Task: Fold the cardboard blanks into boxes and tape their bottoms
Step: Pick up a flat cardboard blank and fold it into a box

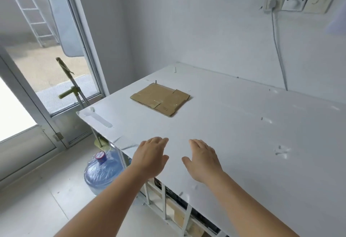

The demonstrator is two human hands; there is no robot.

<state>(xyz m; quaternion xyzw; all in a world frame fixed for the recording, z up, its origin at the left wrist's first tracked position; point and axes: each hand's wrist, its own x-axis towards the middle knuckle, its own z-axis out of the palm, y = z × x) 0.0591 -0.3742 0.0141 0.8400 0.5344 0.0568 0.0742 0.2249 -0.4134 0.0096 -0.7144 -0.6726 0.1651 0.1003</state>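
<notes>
Both hands hover flat and empty over the near edge of the white surface: the left hand and right hand have fingers straight and together, each grip wide and holding nothing, palms down and a little apart from one another. Beyond the hands, well apart from them and toward the wall, lies a flattened cardboard blank, its flaps lying flat and what looks like old tape glinting on its top face. No tape roll or dispenser is visible anywhere near the blank.

The step in hand appears to be the reach for the blank, with no folding begun. To do it well, the hands would likely go to the blank's two opposite edges, lift it clear of the surface, then press the creased corners inward so the sleeve opens square before any bottom flap is turned. Left of the blank, past the surface's corner, a mop handle leans by the glass door; a water jug stands on the floor below.
</notes>
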